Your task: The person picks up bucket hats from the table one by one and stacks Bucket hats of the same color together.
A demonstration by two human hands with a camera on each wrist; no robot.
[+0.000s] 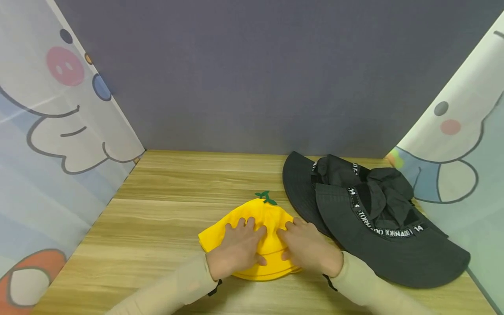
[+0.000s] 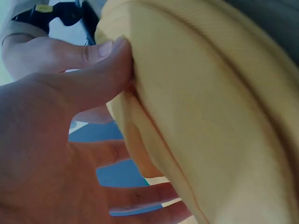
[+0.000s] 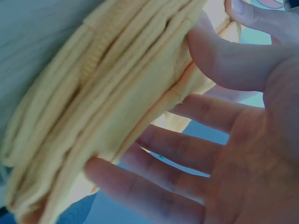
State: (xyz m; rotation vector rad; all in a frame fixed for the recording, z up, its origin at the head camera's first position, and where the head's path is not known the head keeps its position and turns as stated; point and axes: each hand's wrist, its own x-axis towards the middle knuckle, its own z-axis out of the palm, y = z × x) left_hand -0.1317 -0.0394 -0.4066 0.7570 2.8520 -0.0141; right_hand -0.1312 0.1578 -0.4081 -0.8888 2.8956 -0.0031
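Note:
A yellow bucket hat [image 1: 271, 214] with a green sprout [image 1: 267, 197] on its crown lies in the middle of the wooden table, brim toward the person. My left hand [image 1: 238, 247] rests on its left half, fingers spread over the crown and thumb near the brim seam. On the other half, my right hand [image 1: 309, 245] touches the fabric with spread, slightly bent fingers. The left wrist view has the left thumb pressed to the yellow cloth [image 2: 187, 102]. Several layered folds of yellow cloth [image 3: 135, 88] show beside the right fingers in the right wrist view.
Two black bucket hats overlap at the right: a front one [image 1: 393, 256] with white lettering on its band, and one behind [image 1: 297, 188]. A grey panel [image 1: 252, 78] stands behind the wooden table [image 1: 157, 210]. Cartoon-printed sheets [image 1: 35, 144] border both sides.

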